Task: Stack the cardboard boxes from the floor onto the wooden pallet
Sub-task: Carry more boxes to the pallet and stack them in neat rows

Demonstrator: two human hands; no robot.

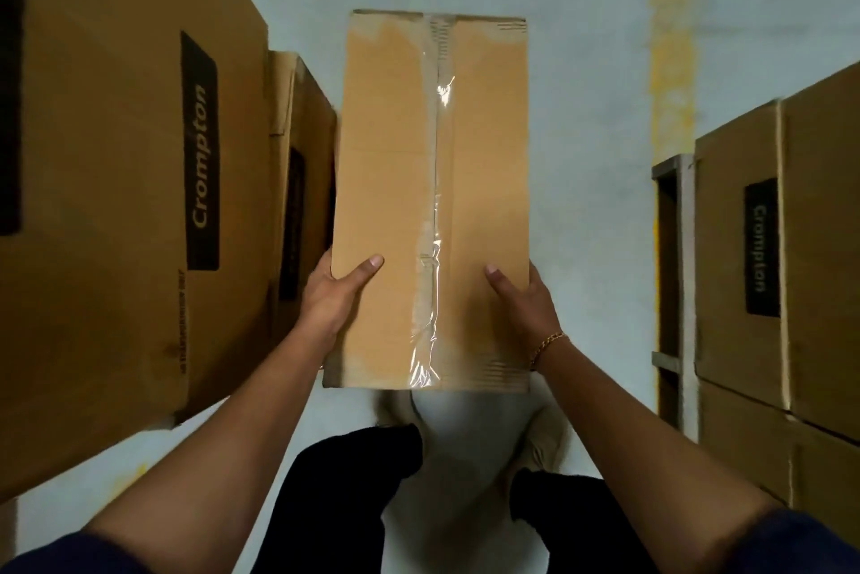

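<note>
Cardboard taped down its middle seam, the box (pixel 433 201) hangs over the pale floor (pixel 581 108) straight ahead of you, between the big Crompton cartons (pixel 116 154) on your left and the wooden pallet (pixel 688 247) on your right. Your left hand (pixel 332 294) clamps its left edge and your right hand (pixel 526 299) its right edge, both near your end, thumbs on top. Stacked cartons (pixel 814 247) stand against the pallet.

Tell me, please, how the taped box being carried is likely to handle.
The taped box is probably stiff: its faces look flat and tape seals the seam. It seems fairly light, since the left hand and right hand hold it near one end only. Plain cardboard should grip well.
</note>
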